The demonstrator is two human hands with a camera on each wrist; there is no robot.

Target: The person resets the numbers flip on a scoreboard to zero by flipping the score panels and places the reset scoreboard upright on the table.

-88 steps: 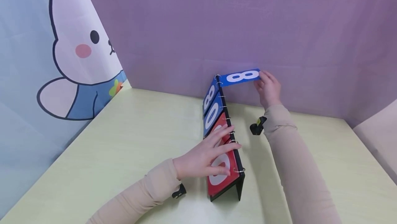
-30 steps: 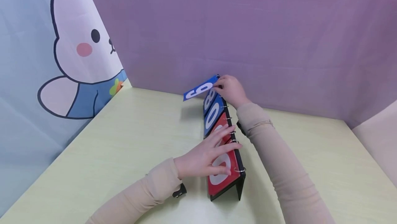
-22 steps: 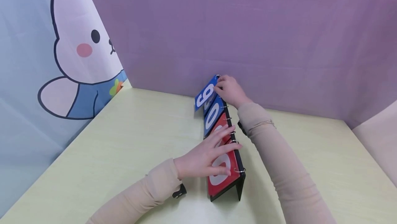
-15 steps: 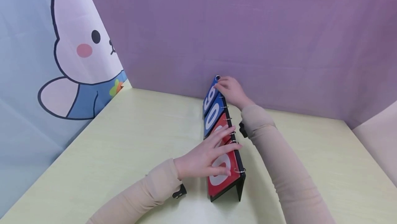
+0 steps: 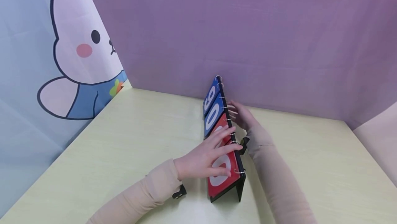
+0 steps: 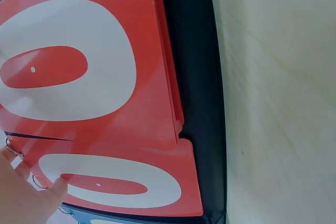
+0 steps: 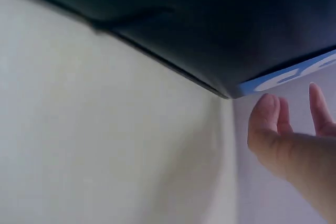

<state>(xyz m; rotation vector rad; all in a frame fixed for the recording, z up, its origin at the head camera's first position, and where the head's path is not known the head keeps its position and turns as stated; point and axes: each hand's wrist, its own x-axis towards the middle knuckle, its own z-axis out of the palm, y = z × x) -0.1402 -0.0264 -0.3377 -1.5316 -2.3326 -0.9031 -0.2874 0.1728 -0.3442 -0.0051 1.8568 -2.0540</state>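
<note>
Standing on a pale desk [image 5: 130, 141] against a purple backdrop [image 5: 248, 27], a flip scoreboard [image 5: 220, 141] is seen in the head view as a tent-shaped stand with its row of cards running away from the person. A curtain printed with a cartoon rabbit [image 5: 77, 55] hangs at the left. Two blue cards [image 5: 211, 108], reading 9 and 0, sit at the far end, and two red cards [image 5: 221, 167] sit at the near end, all hung on metal rings along the top edge.

The left hand [image 5: 203, 156] is laid flat on the red cards, its fingers [image 5: 227, 147] straight and spread, nothing being gripped. The left wrist view alone shows the red faces close up, each bearing a white zero, with the black base beside the desk and fingertips touching the lower card. The right hand [image 5: 243, 115] is held behind the stand, near the rings, its fingers relaxed and loosely extended, holding nothing; whether the back panel is touched cannot be told. The right wrist view alone shows the dark back panel from below, a sliver of blue card at its edge, and the fingers [image 7: 265, 111] apart from it. Both forearms are covered by beige sleeves [image 5: 279, 186].
</note>
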